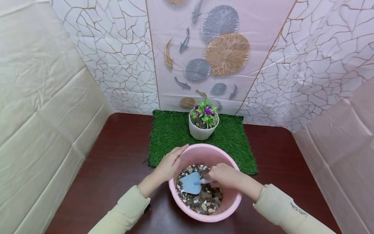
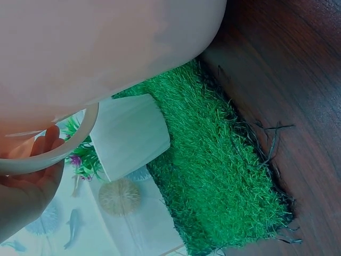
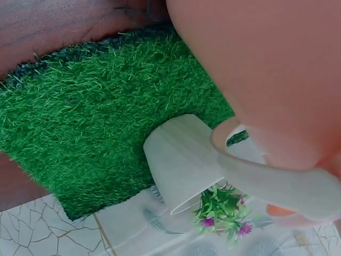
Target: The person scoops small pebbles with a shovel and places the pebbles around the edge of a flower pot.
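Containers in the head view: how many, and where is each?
2: a round pink basin, with the left hand at its rim and the right hand in it; and a white tapered flowerpot standing on the green artificial-grass mat beyond. None seems hidden.

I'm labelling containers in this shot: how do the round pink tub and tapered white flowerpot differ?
The round pink tub is wider than the tapered white flowerpot. The tub has a light-blue scoop in it, the flowerpot a green plant with purple flowers. Both are open-topped.
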{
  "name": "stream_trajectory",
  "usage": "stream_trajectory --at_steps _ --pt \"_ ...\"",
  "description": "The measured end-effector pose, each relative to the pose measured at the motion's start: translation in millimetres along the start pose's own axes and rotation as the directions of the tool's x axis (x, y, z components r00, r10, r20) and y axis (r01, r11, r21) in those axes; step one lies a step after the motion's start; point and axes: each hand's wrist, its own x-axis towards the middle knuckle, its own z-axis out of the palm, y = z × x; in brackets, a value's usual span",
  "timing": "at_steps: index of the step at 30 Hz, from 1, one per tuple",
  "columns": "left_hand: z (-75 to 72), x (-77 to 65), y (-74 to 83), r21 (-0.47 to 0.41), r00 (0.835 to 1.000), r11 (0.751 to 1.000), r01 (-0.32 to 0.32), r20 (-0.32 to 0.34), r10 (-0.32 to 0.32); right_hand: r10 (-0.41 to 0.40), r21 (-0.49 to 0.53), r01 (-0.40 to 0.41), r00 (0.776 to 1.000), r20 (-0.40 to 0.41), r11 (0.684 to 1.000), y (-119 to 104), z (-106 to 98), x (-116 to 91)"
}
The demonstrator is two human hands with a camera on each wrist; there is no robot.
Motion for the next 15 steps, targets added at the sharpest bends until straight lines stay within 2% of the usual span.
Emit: stream_trajectory --at_steps 8,15 --pt "0.1 -0.3 -0.5 -0.001 1.000 1.000 0.001 -0.001 -0.001 -0.035 0.023 0.035 0.999 -0.016 0.999 9 1 1" --pt "-0.2 -0.9 -1.5 0.000 1.000 1.000 -0.009 -0.006 0.009 -0.061 0.098 0.065 0.997 -0.041 0.993 14 -7 -3"
